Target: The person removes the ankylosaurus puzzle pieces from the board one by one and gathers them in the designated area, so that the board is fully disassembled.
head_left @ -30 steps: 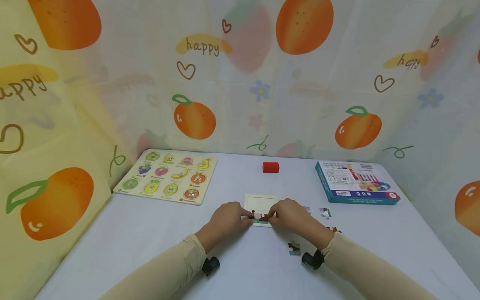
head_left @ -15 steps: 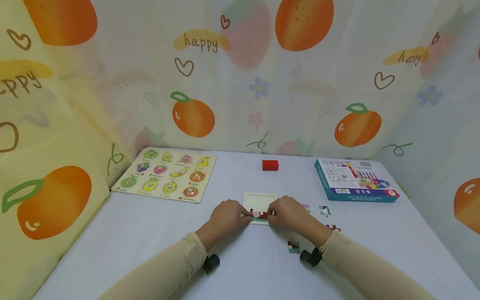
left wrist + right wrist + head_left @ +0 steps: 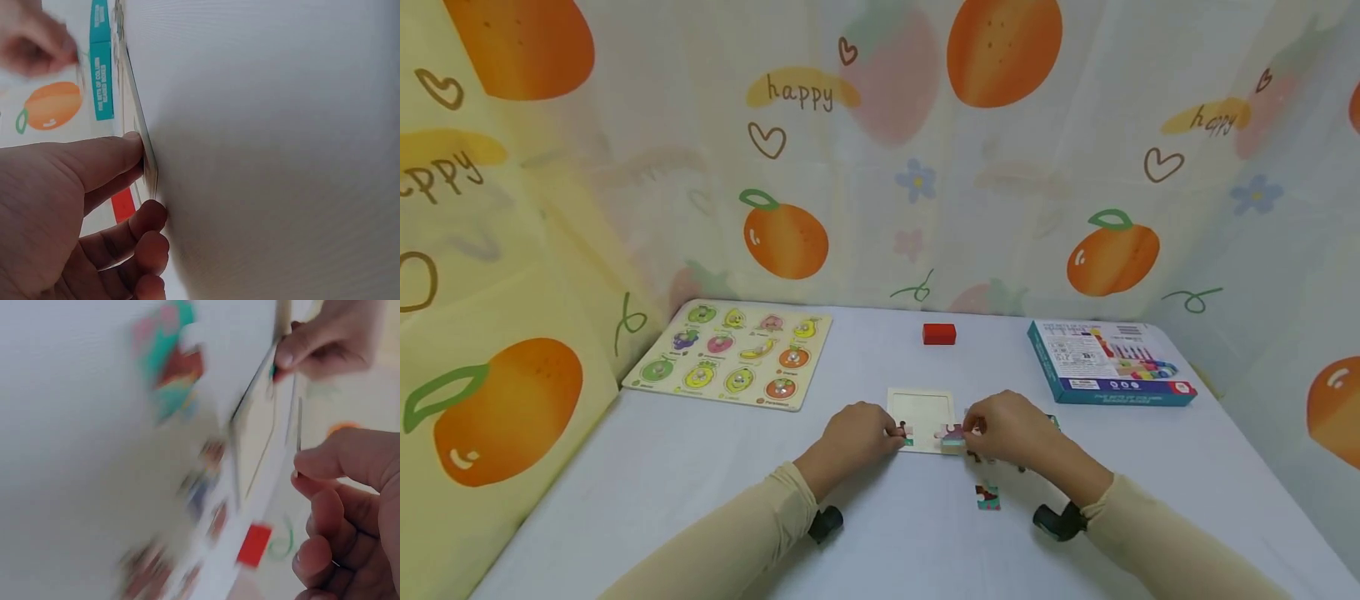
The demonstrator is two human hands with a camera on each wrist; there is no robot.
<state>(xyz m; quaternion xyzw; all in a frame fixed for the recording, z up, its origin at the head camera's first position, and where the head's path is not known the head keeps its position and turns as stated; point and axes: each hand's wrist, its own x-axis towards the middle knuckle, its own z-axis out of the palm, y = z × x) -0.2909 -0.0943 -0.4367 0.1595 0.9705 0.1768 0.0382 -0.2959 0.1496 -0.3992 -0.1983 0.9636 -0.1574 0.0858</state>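
Observation:
A small light wooden puzzle tray [image 3: 921,392] lies between the hands. My left hand [image 3: 856,435] pinches a puzzle piece [image 3: 909,434] with thumb and index finger at the tray's lower left corner; its fingertips partly cover it. My right hand [image 3: 1017,427] grips another puzzle piece [image 3: 952,436], purple and pale with a knob, raised over the tray's right side. That raised piece [image 3: 300,428] appears nearly edge-on in the right wrist view. A brown and green loose puzzle piece [image 3: 988,497] lies nearer me, and several more are partly hidden under the right hand.
A fruit puzzle board [image 3: 758,379] lies at the back left. A red block [image 3: 939,334] sits beyond the tray. At the back right is a teal-edged box [image 3: 1112,367]. A printed fabric curtain [image 3: 865,225] closes off the table behind.
My right hand has left the tray's lower edge, moved right, and lifted a piece. The brown part of the picture beside the left piece is gone from the tray. The left hand stays put.

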